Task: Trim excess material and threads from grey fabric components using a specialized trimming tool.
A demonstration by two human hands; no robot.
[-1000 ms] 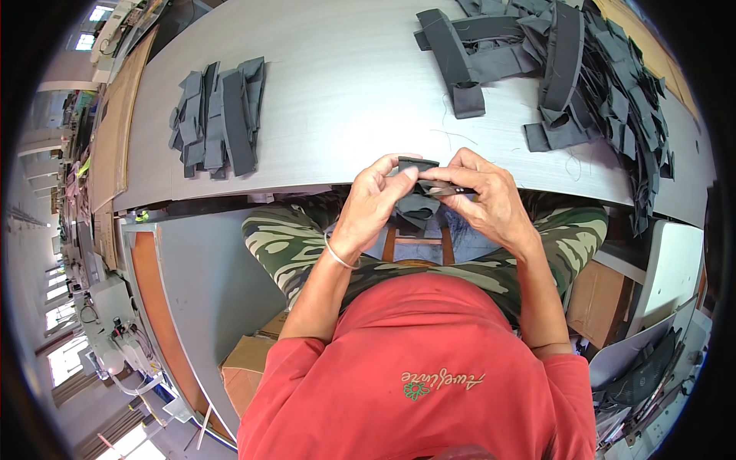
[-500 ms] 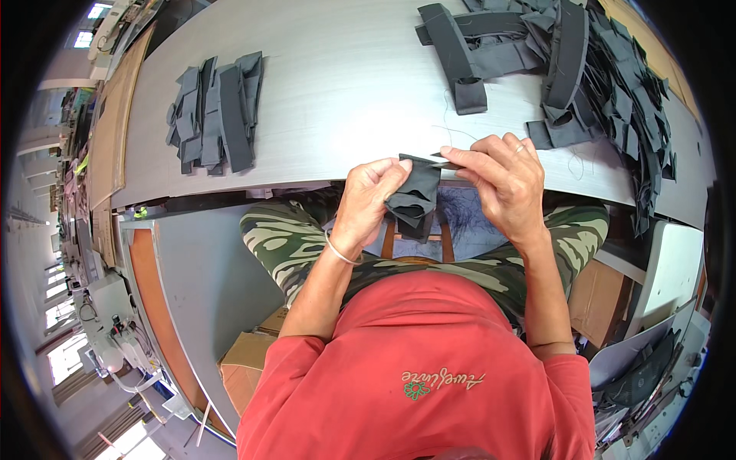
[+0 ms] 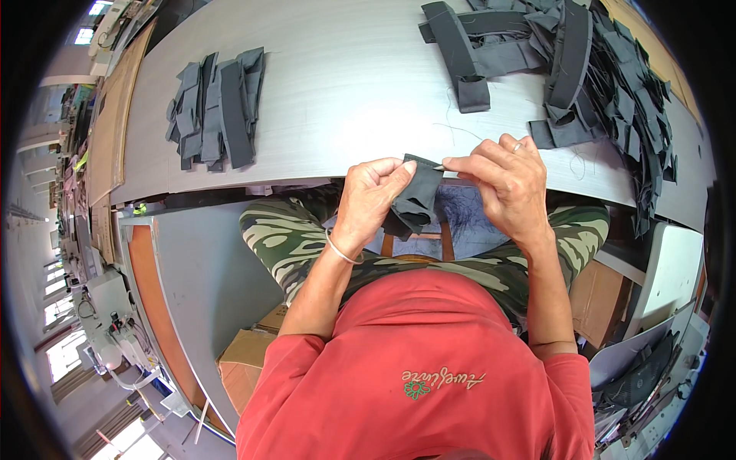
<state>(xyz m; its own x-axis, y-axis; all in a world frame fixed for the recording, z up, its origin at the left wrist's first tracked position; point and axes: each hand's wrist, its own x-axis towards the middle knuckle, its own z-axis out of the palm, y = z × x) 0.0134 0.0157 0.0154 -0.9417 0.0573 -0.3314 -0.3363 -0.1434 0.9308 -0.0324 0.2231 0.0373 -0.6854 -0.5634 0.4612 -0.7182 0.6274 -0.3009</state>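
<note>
Over my lap at the table's front edge, my left hand pinches a dark grey fabric strip between thumb and fingers. The strip is folded and hangs down below the hand. My right hand is closed around small thread snips, mostly hidden by the fingers. Only the pointed metal tip of the snips shows, at the strip's upper right edge. A loose dark thread lies on the table just beyond.
A small stack of grey strips lies at the table's left. At the right is a large heap of strips, partly over the edge. Cardboard boxes stand low at my left, beside a grey panel.
The snips' two points showed apart before; now one tip shows against the strip's edge. The strip has turned slightly, its lower end swinging left. Both hands stay nearly in place.
</note>
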